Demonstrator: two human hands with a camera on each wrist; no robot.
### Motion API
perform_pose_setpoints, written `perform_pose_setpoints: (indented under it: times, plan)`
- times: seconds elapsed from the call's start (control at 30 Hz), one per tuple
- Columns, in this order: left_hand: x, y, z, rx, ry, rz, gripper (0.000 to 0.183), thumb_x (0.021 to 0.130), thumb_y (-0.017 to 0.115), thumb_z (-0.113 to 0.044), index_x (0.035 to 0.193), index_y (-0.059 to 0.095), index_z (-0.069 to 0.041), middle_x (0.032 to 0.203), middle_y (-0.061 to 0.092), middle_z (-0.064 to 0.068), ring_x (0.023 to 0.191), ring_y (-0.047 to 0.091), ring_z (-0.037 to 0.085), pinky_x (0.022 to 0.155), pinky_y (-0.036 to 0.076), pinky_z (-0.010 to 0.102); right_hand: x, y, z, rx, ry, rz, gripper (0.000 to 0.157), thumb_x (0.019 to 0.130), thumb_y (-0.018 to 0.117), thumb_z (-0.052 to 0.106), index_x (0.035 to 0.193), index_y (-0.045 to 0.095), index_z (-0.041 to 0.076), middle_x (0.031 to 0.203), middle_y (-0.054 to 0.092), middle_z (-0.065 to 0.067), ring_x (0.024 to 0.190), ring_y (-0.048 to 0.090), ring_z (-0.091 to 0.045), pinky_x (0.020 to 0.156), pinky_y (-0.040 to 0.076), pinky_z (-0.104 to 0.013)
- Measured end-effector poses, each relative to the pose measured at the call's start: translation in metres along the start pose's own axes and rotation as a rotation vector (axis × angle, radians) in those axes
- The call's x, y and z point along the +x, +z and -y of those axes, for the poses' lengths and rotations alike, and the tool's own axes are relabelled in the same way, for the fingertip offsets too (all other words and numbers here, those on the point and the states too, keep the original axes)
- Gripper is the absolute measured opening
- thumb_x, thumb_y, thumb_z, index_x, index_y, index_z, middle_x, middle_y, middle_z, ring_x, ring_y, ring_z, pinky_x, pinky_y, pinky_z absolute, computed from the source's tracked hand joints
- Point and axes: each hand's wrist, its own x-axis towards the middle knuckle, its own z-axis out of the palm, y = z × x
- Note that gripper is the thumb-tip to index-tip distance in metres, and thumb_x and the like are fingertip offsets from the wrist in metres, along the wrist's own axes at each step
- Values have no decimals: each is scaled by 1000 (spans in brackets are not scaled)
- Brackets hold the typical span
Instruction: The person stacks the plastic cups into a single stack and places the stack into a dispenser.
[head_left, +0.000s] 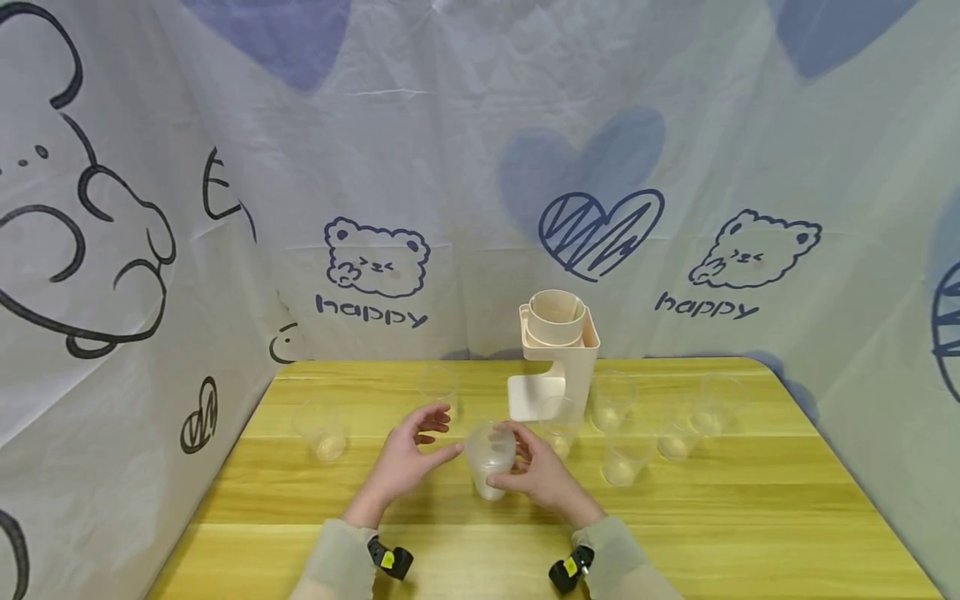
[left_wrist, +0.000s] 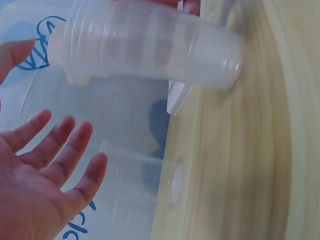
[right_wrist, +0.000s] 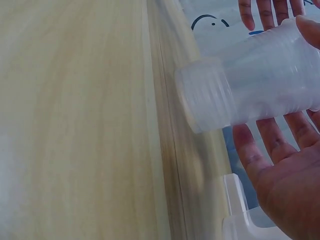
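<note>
A stack of nested clear plastic cups (head_left: 489,457) stands upright near the table's middle, and my right hand (head_left: 542,477) grips its right side between thumb and fingers. The ridged rims and bases of the nested cups show in the left wrist view on the stack (left_wrist: 150,45). To its left is my left hand (head_left: 407,460), fingers spread and holding nothing, the thumb pointing at the stack. Behind my left hand stands a single clear cup (head_left: 438,387). Another cup (head_left: 327,442) is farther left on the table.
Behind the stack rises a cream-coloured holder (head_left: 577,375) with a round cylinder (head_left: 555,321) in its top. Several clear cups, including one near the front (head_left: 621,467), stand apart to the right on the wooden table (head_left: 750,517). A printed cloth (head_left: 465,183) hangs behind.
</note>
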Motion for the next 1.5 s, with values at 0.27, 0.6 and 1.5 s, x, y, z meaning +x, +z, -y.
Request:
perform_pose_setpoints:
  times: [0.27, 0.6, 1.5]
  plan:
    - [13, -3, 0, 80, -26, -188, 59, 82, 82, -19, 131, 53, -5, 120, 57, 10, 111, 53, 28, 94, 47, 52, -7, 1, 22, -10, 5, 9, 73, 78, 83, 5, 141, 45, 1, 135, 52, -16, 120, 53, -35, 98, 48, -47]
    - [35, -1, 14, 160, -151, -288, 87, 80, 83, -27, 147, 33, -1, 131, 46, 19, 121, 45, 34, 100, 43, 49, -11, 2, 34, -19, 13, 17, 72, 79, 83, 9, 141, 45, 1, 136, 51, -16, 124, 50, -37, 100, 46, -49]
    - [60, 0, 44, 61, -257, -218, 93, 81, 82, -32, 151, 28, -2, 148, 39, 22, 132, 40, 39, 106, 39, 53, 0, -1, 0, 2, 18, 3, 77, 79, 83, 7, 144, 42, 3, 138, 50, -14, 123, 51, -34, 99, 48, -43]
